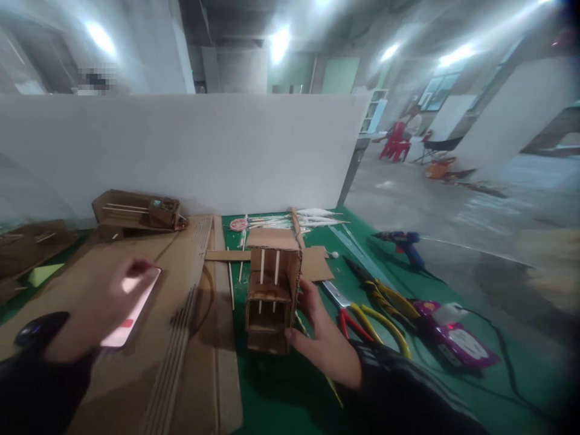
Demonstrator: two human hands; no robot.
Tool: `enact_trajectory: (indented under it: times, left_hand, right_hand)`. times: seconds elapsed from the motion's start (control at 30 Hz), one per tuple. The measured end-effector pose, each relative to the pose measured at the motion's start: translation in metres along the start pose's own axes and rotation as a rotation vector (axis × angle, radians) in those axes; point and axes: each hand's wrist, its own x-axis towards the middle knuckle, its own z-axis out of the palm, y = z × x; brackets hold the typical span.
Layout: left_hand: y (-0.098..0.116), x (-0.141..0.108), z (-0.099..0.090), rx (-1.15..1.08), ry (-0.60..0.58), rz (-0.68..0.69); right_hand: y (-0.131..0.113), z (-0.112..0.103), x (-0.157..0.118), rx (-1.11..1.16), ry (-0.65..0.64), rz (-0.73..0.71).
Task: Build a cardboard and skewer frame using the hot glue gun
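My right hand (319, 338) grips the right side of a small open-fronted cardboard box (270, 323), thumb in front and fingers behind. The box stands upright on the green tabletop, with a shelf across it and thin white sticks running through. Over a lit phone (145, 305) on the left hovers my left hand (113, 293), smeared by motion; whether it touches the screen is unclear. Several thin wooden sticks (174, 350) lie on a large cardboard sheet (122, 393) between the hands. Behind the box are a cardboard strip (229, 256) and a loose cardboard piece (318, 264).
Scissors (360, 320), pliers (385, 296), a blue glue gun (403, 244) and a purple power strip (455, 338) with a cable lie to the right. Another cardboard model (136, 208) sits back left. A white partition (181, 151) borders the table; a person sits far off.
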Motion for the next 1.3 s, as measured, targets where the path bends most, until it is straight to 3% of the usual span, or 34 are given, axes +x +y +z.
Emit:
enact_trajectory:
  times: [0.13,0.2,0.3,0.47,0.63,0.77,0.9,1.07,1.3]
  left_hand:
    - [0.064,-0.049,0.050,-0.122,-0.334,0.165]
    - [0.081,-0.059,0.070,-0.124,-0.357,0.286]
    - [0.088,-0.054,0.085,-0.183,-0.343,0.314]
    - [0.089,-0.041,0.093,-0.483,-0.408,0.256]
    - [0.091,-0.052,0.104,-0.857,-0.508,0.171]
    - [0.094,-0.057,0.106,-1.027,-0.610,0.112]
    - [0.094,-0.057,0.105,-1.059,-0.665,0.113]
    - [0.094,-0.053,0.104,-1.014,-0.613,0.218]
    - [0.099,-0.052,0.102,-1.087,-0.583,0.201]
  right_hand:
    - [0.000,-0.002,0.003,0.109,-0.026,0.004]
    - [0.001,-0.002,0.004,0.171,-0.046,0.007]
    - [0.003,-0.003,0.005,0.243,-0.090,0.028]
    - [0.004,-0.005,0.004,0.260,-0.139,0.082]
    - [0.001,-0.005,0.003,0.222,-0.134,0.098]
    - [0.000,-0.004,0.002,0.214,-0.127,0.089]
    - [-0.001,-0.002,0.002,0.213,-0.140,0.068]
    - [-0.001,-0.002,0.001,0.194,-0.161,0.070]
    - [-0.004,0.000,0.000,0.144,-0.170,0.065]
